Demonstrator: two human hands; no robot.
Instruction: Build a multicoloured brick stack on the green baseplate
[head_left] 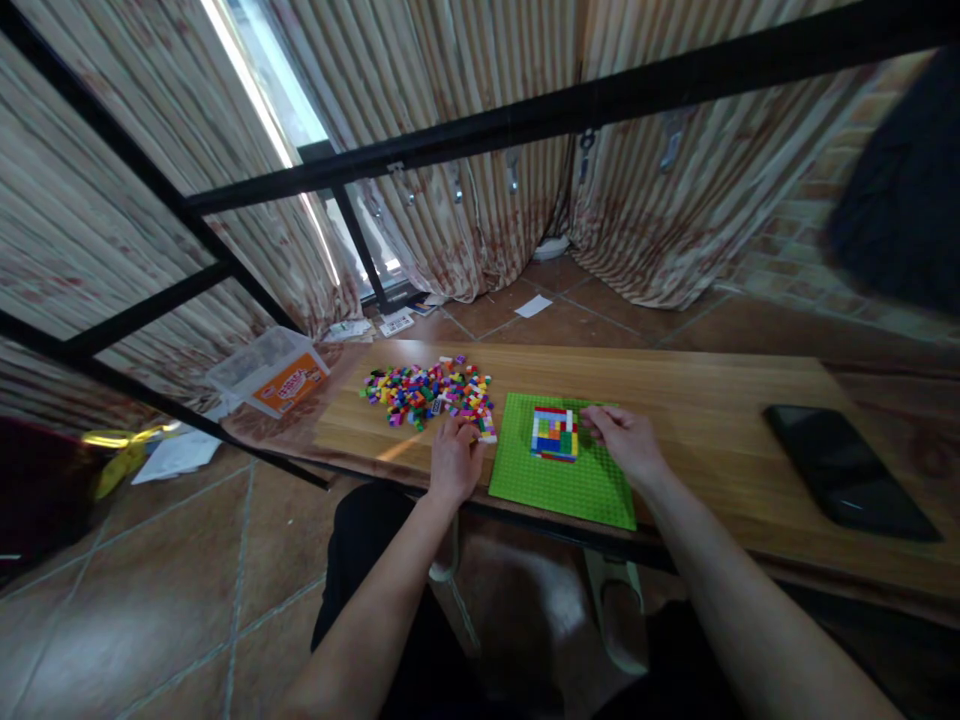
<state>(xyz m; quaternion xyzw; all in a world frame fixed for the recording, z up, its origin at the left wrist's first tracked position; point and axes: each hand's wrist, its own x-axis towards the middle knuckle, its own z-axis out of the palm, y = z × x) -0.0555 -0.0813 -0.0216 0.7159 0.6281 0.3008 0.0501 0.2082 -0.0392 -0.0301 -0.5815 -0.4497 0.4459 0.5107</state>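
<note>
A green studded baseplate (517,470) lies on the wooden table. Near its middle stands a low, roughly square structure of toy building bricks (555,435), with white, red and blue edges and a multicoloured inside. My right hand (626,440) is just right of this structure, above the plate, with thumb and fingers pinched together; whatever they hold is too small to make out. My left hand (456,460) is at the near right edge of a heap of loose bricks (427,390), fingers curled downward beside a few pale and pink bricks. Its fingertips are partly hidden.
A clear plastic box (274,370) with an orange label stands at the table's left end. A black phone-like device (847,470) lies on the right. A dark metal bar (525,125) crosses above the table's far side, with curtains behind.
</note>
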